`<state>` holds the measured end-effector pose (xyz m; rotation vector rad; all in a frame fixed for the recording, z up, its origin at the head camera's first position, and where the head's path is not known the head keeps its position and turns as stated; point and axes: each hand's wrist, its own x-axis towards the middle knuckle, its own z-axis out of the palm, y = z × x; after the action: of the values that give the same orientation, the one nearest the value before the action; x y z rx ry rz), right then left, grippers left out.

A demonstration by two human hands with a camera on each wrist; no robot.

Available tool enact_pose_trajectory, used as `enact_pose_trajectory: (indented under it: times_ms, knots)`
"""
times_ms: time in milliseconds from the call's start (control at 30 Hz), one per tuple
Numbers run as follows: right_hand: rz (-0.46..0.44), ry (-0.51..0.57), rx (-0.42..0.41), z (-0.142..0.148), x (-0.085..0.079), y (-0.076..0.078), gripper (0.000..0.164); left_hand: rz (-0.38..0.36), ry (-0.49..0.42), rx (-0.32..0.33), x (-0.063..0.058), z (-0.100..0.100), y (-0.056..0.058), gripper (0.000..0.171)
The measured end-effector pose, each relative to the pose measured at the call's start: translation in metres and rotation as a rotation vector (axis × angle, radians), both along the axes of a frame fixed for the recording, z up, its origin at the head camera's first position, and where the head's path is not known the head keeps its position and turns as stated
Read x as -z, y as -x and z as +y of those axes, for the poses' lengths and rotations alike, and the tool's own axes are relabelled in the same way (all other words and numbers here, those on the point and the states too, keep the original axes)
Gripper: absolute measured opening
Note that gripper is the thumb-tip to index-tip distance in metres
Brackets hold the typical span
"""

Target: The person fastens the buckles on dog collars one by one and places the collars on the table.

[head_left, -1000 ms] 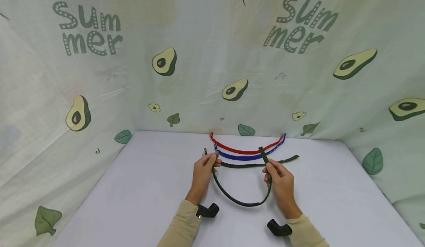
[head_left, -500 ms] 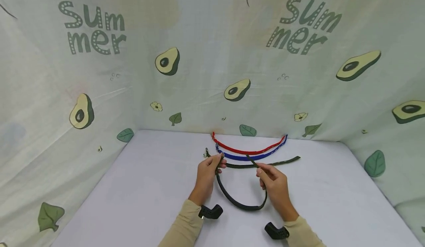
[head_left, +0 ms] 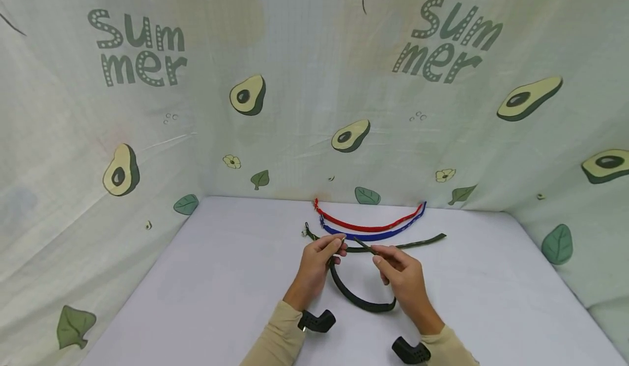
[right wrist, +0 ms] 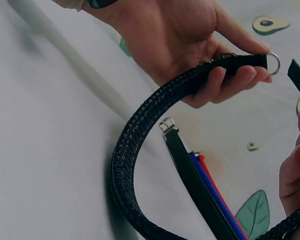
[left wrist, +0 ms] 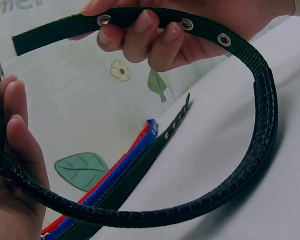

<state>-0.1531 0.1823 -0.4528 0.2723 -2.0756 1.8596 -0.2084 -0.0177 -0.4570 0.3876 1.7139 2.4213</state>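
Observation:
A dark green dog collar (head_left: 366,305) hangs in a loop between my two hands. My left hand (head_left: 314,265) pinches its buckle end; a metal ring (right wrist: 276,64) sticks out past the fingertips in the right wrist view. My right hand (head_left: 405,276) pinches the collar's other end, where the flat strap tip (left wrist: 47,34) points towards the left hand. Metal eyelets (left wrist: 224,39) show along this strap in the left wrist view. A small gap separates the tip from the ring. The buckle is partly covered by the left fingers.
Behind the hands, a red collar (head_left: 363,228), a blue collar (head_left: 378,237) and another dark green collar (head_left: 420,243) lie roughly parallel on the white table (head_left: 206,278). A printed cloth (head_left: 295,43) hangs behind the table and at its sides.
My right hand has moved left and tilted the strap tip from upright towards the left hand. The left hand has moved slightly right, so the two ends are now closer.

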Motion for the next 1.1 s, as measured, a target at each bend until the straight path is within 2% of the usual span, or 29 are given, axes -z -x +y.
enact_pose_trajectory:
  times_ms: [133, 267, 567, 700, 900, 1100]
  knots:
    - [0.076, -0.048, -0.026, -0.005, -0.002, -0.004, 0.02, 0.013, -0.004, 0.016, -0.001, 0.003, -0.001, 0.038]
    - [0.123, -0.075, 0.019, -0.008, -0.002, -0.005, 0.022, 0.008, -0.009, 0.027, 0.0, 0.006, -0.002, 0.039]
    - [0.141, -0.073, 0.028, -0.008, -0.002, -0.005, 0.024, 0.027, 0.007, 0.06, -0.002, 0.008, -0.002, 0.043]
    - [0.14, -0.094, 0.039, -0.011, -0.013, -0.009, 0.025, 0.049, 0.016, 0.059, -0.003, 0.009, -0.002, 0.042]
    - [0.197, -0.129, 0.032, -0.016, -0.036, -0.02, 0.023, 0.142, 0.064, 0.055, -0.01, 0.012, -0.005, 0.037]
    - [0.238, -0.211, 0.051, -0.021, -0.045, -0.022, 0.03, 0.13, 0.081, 0.064, -0.013, 0.016, -0.012, 0.03]
